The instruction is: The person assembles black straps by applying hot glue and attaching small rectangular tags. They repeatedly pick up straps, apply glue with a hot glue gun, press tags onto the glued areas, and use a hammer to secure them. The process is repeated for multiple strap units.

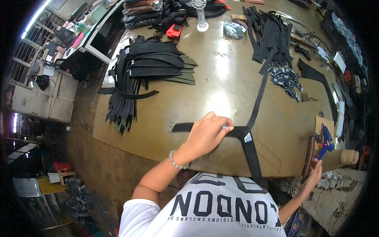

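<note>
A black webbing strap piece (251,158) lies at the table's near edge, its three arms meeting at a joint with a small white label (248,137). Over its left arm rests my left hand (209,132), fingers curled and pinched together. Something small and pale shows at those fingertips, too little to name. Far to the right, my right hand (314,173) has its fingertips closed on the lower end of a blue glue gun (326,143). Just left of the glue gun lies a hammer (309,158) with a brown wooden handle, close to my right fingers.
Bundled black and olive straps (154,59) are heaped at the left. More black straps (272,35) and a pile of small dark labels (285,81) lie at the far right. A white stand (201,19) rises at the back. A roll (349,157) sits beyond the glue gun.
</note>
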Demonstrator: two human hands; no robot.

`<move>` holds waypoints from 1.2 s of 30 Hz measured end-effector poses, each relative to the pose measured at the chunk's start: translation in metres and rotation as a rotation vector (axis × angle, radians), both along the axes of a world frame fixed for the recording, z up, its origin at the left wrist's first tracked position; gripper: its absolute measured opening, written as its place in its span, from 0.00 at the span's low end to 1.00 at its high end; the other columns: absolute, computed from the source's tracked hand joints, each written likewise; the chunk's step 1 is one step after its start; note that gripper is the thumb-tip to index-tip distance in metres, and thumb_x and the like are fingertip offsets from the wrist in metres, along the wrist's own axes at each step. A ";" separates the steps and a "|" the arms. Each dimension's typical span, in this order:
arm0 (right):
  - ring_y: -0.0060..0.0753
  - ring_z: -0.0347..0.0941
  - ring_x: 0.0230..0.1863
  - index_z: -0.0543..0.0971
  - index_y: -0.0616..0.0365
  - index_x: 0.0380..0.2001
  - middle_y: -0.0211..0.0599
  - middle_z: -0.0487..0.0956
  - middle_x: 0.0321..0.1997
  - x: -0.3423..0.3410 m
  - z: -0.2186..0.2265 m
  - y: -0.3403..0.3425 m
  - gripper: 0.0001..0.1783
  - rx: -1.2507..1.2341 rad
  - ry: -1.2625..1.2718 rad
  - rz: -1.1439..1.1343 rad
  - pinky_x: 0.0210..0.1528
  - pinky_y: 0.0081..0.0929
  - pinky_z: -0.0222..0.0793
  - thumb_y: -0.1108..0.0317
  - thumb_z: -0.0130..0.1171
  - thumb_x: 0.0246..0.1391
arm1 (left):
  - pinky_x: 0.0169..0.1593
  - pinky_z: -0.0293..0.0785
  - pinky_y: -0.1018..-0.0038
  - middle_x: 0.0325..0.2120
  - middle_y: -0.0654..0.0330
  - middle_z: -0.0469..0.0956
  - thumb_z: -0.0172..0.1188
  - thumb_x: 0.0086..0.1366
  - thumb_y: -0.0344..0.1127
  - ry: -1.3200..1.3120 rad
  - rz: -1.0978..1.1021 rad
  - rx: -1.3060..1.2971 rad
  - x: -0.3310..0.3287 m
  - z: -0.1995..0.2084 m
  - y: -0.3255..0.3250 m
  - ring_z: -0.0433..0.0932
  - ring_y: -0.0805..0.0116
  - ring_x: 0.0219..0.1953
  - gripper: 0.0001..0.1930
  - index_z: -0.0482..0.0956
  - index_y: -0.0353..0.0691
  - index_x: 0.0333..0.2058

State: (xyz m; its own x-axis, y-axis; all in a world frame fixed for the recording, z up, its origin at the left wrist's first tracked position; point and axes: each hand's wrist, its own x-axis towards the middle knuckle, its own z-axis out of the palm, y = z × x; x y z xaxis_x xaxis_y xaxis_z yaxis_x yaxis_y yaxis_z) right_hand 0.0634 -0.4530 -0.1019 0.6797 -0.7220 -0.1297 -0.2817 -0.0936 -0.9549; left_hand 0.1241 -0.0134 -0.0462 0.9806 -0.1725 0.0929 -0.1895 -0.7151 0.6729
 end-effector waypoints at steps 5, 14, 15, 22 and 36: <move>0.27 0.73 0.41 0.80 0.64 0.41 0.35 0.80 0.38 0.004 -0.016 0.011 0.17 -0.726 0.023 0.208 0.48 0.28 0.69 0.59 0.60 0.63 | 0.37 0.72 0.68 0.26 0.59 0.79 0.64 0.61 0.38 -0.257 0.093 -0.037 0.041 0.053 0.050 0.75 0.62 0.33 0.07 0.83 0.43 0.34; 0.34 0.74 0.43 0.78 0.64 0.43 0.39 0.79 0.44 0.025 -0.020 0.047 0.16 -0.846 0.064 0.195 0.49 0.30 0.69 0.60 0.60 0.62 | 0.50 0.70 0.78 0.40 0.63 0.82 0.62 0.66 0.34 -0.163 0.662 -0.229 0.005 0.085 0.300 0.76 0.76 0.42 0.12 0.82 0.34 0.44; 0.35 0.74 0.44 0.78 0.65 0.43 0.39 0.79 0.44 0.020 -0.026 0.036 0.17 -0.914 0.046 0.237 0.51 0.31 0.69 0.59 0.59 0.63 | 0.55 0.68 0.76 0.45 0.60 0.81 0.62 0.66 0.35 -0.011 0.669 -0.147 0.003 0.070 0.327 0.75 0.73 0.48 0.14 0.81 0.35 0.48; 0.37 0.73 0.56 0.79 0.64 0.52 0.42 0.80 0.55 -0.061 -0.076 -0.085 0.24 -0.832 -0.082 -0.268 0.58 0.30 0.67 0.54 0.49 0.68 | 0.62 0.64 0.70 0.55 0.56 0.76 0.55 0.71 0.48 0.290 0.383 -0.025 0.010 -0.017 0.404 0.71 0.68 0.57 0.25 0.73 0.35 0.58; 0.38 0.74 0.54 0.79 0.65 0.52 0.43 0.80 0.54 0.081 -0.106 0.058 0.25 -0.649 0.177 0.089 0.58 0.31 0.67 0.52 0.51 0.67 | 0.50 0.70 0.73 0.36 0.64 0.80 0.64 0.65 0.43 0.078 0.369 -0.201 0.017 0.005 0.405 0.74 0.75 0.42 0.15 0.81 0.36 0.39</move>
